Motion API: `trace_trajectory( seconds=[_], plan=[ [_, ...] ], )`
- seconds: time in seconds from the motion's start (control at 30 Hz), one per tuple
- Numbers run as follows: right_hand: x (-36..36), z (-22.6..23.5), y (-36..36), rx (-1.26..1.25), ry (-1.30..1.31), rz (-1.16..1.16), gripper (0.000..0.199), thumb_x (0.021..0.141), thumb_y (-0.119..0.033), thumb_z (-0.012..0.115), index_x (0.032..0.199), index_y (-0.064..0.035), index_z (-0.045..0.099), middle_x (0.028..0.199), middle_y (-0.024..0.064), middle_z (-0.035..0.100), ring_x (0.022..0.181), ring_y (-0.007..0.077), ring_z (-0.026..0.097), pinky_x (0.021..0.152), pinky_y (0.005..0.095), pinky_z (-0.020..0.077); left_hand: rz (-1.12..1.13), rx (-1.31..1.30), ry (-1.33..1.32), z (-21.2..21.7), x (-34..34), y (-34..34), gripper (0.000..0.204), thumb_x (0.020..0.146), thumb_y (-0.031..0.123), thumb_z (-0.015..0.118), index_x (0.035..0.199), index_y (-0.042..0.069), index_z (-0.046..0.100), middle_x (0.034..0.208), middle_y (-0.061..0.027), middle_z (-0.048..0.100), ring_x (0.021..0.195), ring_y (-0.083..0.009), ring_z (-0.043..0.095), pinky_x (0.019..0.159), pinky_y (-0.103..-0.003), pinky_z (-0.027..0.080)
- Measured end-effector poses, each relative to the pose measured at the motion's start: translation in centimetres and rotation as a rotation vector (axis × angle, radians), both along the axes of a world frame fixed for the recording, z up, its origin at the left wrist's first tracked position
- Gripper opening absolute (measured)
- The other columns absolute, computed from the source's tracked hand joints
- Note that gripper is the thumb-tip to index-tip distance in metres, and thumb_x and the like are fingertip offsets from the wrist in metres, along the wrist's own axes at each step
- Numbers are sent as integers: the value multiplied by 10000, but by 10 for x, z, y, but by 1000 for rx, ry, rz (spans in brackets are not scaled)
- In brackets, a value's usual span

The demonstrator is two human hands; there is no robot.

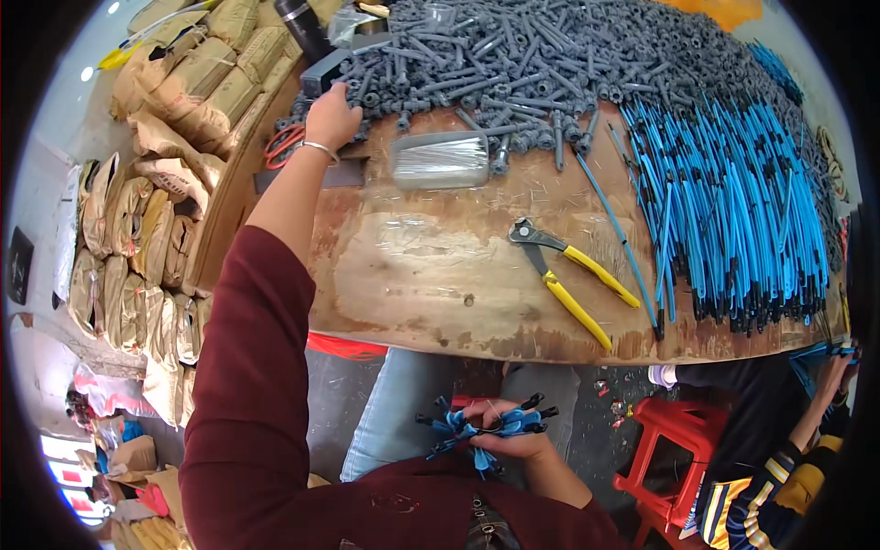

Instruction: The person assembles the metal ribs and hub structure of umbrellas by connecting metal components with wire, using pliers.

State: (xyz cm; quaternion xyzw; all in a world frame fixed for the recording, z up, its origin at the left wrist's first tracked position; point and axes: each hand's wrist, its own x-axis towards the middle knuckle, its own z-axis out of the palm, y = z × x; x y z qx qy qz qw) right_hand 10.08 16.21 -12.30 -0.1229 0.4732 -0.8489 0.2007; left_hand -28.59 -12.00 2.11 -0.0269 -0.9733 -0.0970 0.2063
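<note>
Right hand (515, 445), lower centre of the frame above the lap: I read its fingers as closed round a bundle of blue black-tipped strips (521, 422); left hand (333, 119), upper left, is beside a dark box (325, 71), and I cannot tell whether its fingers grip anything. I judge the work partway: many blue strips (747, 211) lie massed on the table (412, 302) at right, while grey bolt-like pieces (541, 55) across the top and thin pins (445, 158), upper centre, look unused.
</note>
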Motion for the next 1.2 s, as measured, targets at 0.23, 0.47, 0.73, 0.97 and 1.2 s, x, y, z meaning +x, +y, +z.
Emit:
trace_trajectory(
  seconds=[0.23,0.47,0.73,0.97,1.2],
  plan=[
    [-5,-11,-1,-20,43,12,191,664,-13,718,683,-37,530,981,156,624,840,162,576,709,291,468,-76,-145,209,-19,-33,35,269,718,118,558,984,87,543,975,-171,563,894,-354,567,744,-431,467],
    [10,-8,-7,47,-4,-53,182,664,-20,720,702,-36,543,962,122,633,822,134,577,708,269,463,-255,25,394,42,5,45,235,728,86,526,958,48,554,970,-170,556,884,-334,564,739,-410,465],
    [27,1,-13,143,274,-81,211,673,-39,721,860,-26,624,941,82,636,831,113,585,750,269,469,-458,1050,-9,80,223,46,227,802,6,534,1029,7,531,850,20,514,743,-99,520,683,-205,435],
    [41,41,-34,405,409,106,223,649,-43,739,709,-50,524,872,120,625,824,242,608,740,347,483,-742,877,-510,-39,381,25,299,730,-98,575,990,41,524,939,-12,535,901,-87,499,796,-216,406],
    [64,26,-41,427,520,-29,286,626,-159,775,832,-52,608,717,59,600,653,155,563,620,282,456,-954,1275,-786,-65,410,39,294,740,-76,593,1006,25,523,920,-10,555,919,-102,515,791,-232,416]
  ],
)
